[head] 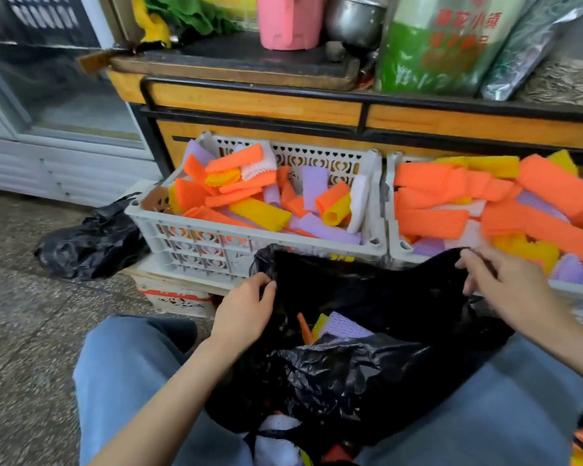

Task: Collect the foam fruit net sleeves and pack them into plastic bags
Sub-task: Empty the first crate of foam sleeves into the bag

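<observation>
Nearest, bag (350, 371) on your lap; left hand (246, 307) and right hand (505, 284) pinch its rim. Loose sleeves (431, 223) lie just beyond, nearer your right hand.

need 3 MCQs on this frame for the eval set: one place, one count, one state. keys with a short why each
1. Where does the spare black bag lie?
A. on the floor, left of the left crate
B. on the person's lap
C. on the counter

2. How many crates hold foam sleeves?
A. one
B. two
C. four

3. What are the hands doing with the open black bag?
A. both grip its rim
B. both rest empty on the knees
C. one holds an orange sleeve

Key:
1 A, it sits crumpled on the floor beside that crate.
2 B, the left crate and right crate stand side by side.
3 A, the left hand and right hand each pinch the rim, spreading the mouth.
</observation>
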`<move>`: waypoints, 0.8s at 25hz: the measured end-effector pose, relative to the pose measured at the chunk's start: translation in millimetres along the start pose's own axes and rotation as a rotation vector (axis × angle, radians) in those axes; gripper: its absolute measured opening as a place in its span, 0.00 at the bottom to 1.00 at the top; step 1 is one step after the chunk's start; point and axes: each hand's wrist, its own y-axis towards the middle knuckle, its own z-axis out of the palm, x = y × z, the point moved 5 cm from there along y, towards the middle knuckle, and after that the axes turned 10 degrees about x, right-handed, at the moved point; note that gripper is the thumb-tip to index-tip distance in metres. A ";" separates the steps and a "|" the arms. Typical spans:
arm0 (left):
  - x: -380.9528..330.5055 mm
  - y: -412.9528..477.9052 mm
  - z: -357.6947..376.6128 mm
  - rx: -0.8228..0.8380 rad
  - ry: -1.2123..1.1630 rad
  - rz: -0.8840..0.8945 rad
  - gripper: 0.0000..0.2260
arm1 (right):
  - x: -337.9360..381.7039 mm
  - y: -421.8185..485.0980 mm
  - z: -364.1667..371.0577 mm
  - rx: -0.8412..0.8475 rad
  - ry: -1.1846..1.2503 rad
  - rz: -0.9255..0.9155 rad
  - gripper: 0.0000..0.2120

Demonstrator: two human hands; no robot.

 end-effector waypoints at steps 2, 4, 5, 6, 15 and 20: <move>4.8 7.5 15.6 0.103 0.050 -0.024 0.09 | -25.8 -3.2 12.8 0.144 -0.105 0.107 0.10; 4.2 11.7 14.6 0.141 0.076 -0.023 0.09 | -42.1 -5.8 14.8 0.193 -0.140 0.213 0.11; 0.9 14.2 8.1 0.127 0.091 -0.013 0.09 | -43.6 -5.4 11.6 0.189 -0.158 0.247 0.16; -3.5 17.9 -1.5 0.097 0.116 -0.001 0.10 | -40.8 -1.9 7.2 0.182 -0.170 0.256 0.20; -40.0 87.6 -71.8 -0.146 0.145 0.326 0.14 | 46.1 127.0 38.9 0.204 0.052 -0.098 0.30; -17.6 163.3 -86.1 -0.162 0.216 0.231 0.23 | 34.7 219.6 112.8 0.303 0.045 0.066 0.29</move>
